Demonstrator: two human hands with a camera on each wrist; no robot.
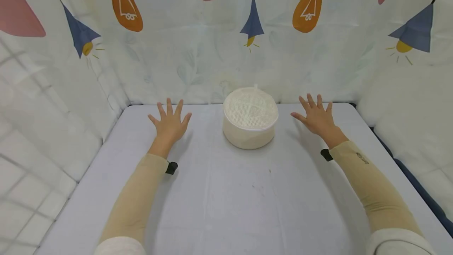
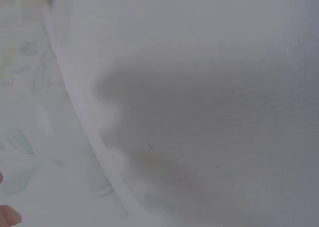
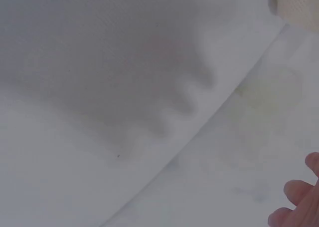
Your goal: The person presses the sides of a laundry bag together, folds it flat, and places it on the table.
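A round cream-coloured container (image 1: 247, 135) with a mesh top (image 1: 251, 107) stands at the far middle of the white-covered table. To its left, my left hand (image 1: 169, 126) is held with fingers spread and holds nothing. My right hand (image 1: 318, 119) is on the other side of it, fingers likewise spread, holding nothing. Both hands cast shadows on the cloth. In the right wrist view, several fingertips (image 3: 298, 191) show at the lower right, and part of the container (image 3: 299, 6) is in the top corner. Only bits of left fingertips (image 2: 9, 216) enter the left wrist view.
The white cloth (image 1: 226, 207) covers the table, with a few small marks near its middle. Behind the far edge hangs a curtain (image 1: 159, 58) printed with lamps and bulbs. Pale curtain walls (image 1: 42, 129) flank both sides. A dark strip (image 1: 421, 184) runs along the right edge.
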